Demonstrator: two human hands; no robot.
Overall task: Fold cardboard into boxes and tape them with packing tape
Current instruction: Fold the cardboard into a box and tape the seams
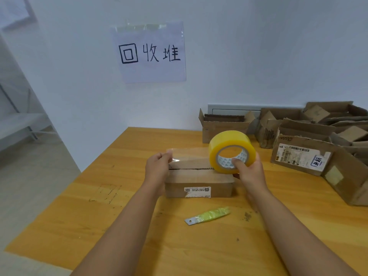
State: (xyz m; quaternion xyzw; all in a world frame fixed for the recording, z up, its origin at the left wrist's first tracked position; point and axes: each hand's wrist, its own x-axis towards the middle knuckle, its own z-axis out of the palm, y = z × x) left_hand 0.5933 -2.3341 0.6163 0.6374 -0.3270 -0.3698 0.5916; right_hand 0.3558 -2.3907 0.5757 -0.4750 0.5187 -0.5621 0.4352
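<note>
A small brown cardboard box [199,182] with its top flaps folded shut and a white label on its front sits mid-table. My right hand [249,170] grips a yellow roll of packing tape [232,151] above the box's right end, thumb inside the core. From the roll, a clear strip of tape [189,154] stretches left above the top seam. My left hand [159,164] pinches the strip's free end over the box's left end.
A cutter blade with a yellow-green wrapped handle [208,215] lies on the wooden table [99,216] in front of the box. Several opened and flattened cardboard boxes [308,140] pile up at the back right. A paper sign [150,53] hangs on the wall.
</note>
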